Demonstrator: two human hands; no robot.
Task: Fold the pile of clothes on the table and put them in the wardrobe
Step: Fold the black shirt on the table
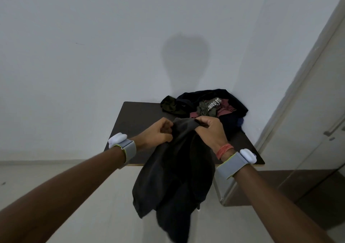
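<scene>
A dark grey garment (173,177) hangs down in front of me, past the table's near edge. My left hand (158,132) grips its top edge on the left and my right hand (211,129) grips the top edge on the right, the two hands close together above the dark brown table (138,116). A pile of clothes (209,104) lies at the table's far right corner: dark navy, olive, pink and a grey piece with white letters. Both wrists wear grey bands with white devices.
The table stands against a plain white wall in a corner. A pale wardrobe door (313,116) with a handle (334,129) stands at the right. Light floor tiles lie below and to the left of the table.
</scene>
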